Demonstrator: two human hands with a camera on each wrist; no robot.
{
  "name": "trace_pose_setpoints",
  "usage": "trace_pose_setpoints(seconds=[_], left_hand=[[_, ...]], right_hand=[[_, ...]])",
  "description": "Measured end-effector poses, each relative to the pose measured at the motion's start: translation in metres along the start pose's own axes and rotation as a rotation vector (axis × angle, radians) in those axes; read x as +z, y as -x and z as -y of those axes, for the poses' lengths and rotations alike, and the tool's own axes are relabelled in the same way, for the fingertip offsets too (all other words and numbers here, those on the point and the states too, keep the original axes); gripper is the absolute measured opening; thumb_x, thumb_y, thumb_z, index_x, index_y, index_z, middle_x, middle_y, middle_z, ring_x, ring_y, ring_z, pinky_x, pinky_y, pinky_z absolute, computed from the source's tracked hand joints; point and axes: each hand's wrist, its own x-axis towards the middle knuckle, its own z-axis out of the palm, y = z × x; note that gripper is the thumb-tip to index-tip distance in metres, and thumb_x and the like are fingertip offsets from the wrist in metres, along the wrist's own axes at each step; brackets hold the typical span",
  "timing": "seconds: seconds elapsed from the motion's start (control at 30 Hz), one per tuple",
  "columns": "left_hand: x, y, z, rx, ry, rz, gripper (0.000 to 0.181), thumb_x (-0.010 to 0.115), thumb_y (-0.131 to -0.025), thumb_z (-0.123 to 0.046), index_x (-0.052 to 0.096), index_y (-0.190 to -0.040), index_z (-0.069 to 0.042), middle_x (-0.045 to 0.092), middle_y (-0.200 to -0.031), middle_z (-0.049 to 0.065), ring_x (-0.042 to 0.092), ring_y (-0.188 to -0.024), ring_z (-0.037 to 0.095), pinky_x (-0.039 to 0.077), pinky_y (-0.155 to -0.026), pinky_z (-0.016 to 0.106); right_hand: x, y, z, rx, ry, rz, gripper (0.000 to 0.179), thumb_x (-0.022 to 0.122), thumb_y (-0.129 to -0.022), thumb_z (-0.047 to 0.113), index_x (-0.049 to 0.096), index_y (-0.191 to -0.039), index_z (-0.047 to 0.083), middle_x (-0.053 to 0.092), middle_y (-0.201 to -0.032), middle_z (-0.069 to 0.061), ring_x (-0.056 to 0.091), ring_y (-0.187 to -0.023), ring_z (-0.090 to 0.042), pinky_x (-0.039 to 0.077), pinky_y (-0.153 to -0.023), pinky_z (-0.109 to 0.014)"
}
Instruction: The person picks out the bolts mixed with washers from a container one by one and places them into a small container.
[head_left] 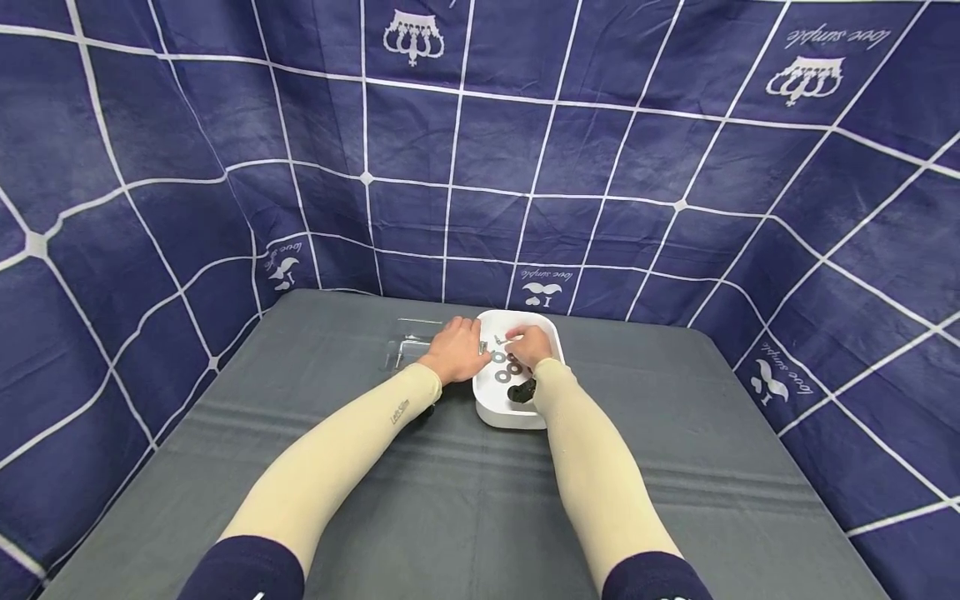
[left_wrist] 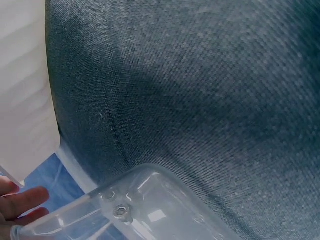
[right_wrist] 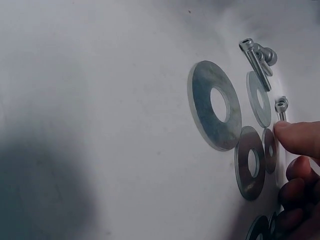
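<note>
My right hand [head_left: 531, 345] reaches into a white tray [head_left: 501, 415]. Its thumb and fingers pinch a small metal bolt [right_wrist: 281, 106], the lower end of which is hidden by the thumb. Beside those fingertips lie several flat washers [right_wrist: 215, 106] of different sizes on the tray floor. More bolts [right_wrist: 256, 62] form a small pile past the washers. At the tray's left rim rests my left hand [head_left: 459, 350], fingers relaxed and close together. In the left wrist view its fingertips show beside the rim of a clear plastic box [left_wrist: 155, 187].
The clear box stands left of the tray on a grey cloth-covered table [head_left: 360, 467], with a small metal piece [left_wrist: 121, 212] showing through its wall. A black camera mount [head_left: 522, 391] hangs under the right wrist. Blue checked curtains [head_left: 495, 150] enclose the back and sides.
</note>
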Motion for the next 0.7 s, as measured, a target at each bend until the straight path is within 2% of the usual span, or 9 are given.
trace_pose_setpoints(seconds=[0.17,0.4,0.7], left_hand=[[0.003,0.0014,0.0014,-0.009,-0.005,-0.019,0.071,0.056,-0.096,-0.042,0.042,-0.145,0.007,0.058,-0.133,0.023,0.049,-0.13,0.036,0.035,-0.116,0.043],[0.0043,0.0008,-0.0005,-0.018,0.004,-0.021,0.072,0.056,-0.097,-0.041,0.04,-0.148,0.007,0.057,-0.135,0.022,0.048,-0.132,0.035,0.035,-0.117,0.043],[0.0069,0.0016,-0.0002,-0.033,0.025,-0.015,0.071,0.053,-0.097,-0.041,0.037,-0.149,0.006,0.057,-0.133,0.022,0.048,-0.13,0.035,0.04,-0.113,0.045]], right_hand=[[0.0051,-0.0007,0.0002,0.011,0.013,-0.017,0.023,0.069,-0.083,0.009,0.077,-0.106,0.007,0.074,-0.094,-0.009,0.064,-0.085,-0.022,0.049,-0.078,-0.029],[0.0039,0.0013,0.0017,0.013,0.011,-0.032,0.016,0.07,-0.082,0.007,0.077,-0.096,0.006,0.072,-0.08,-0.008,0.063,-0.076,-0.02,0.047,-0.071,-0.026],[0.005,-0.0007,-0.0012,-0.011,0.028,-0.039,0.011,0.071,-0.082,0.008,0.078,-0.091,0.007,0.071,-0.082,-0.007,0.061,-0.077,-0.021,0.049,-0.074,-0.029]])
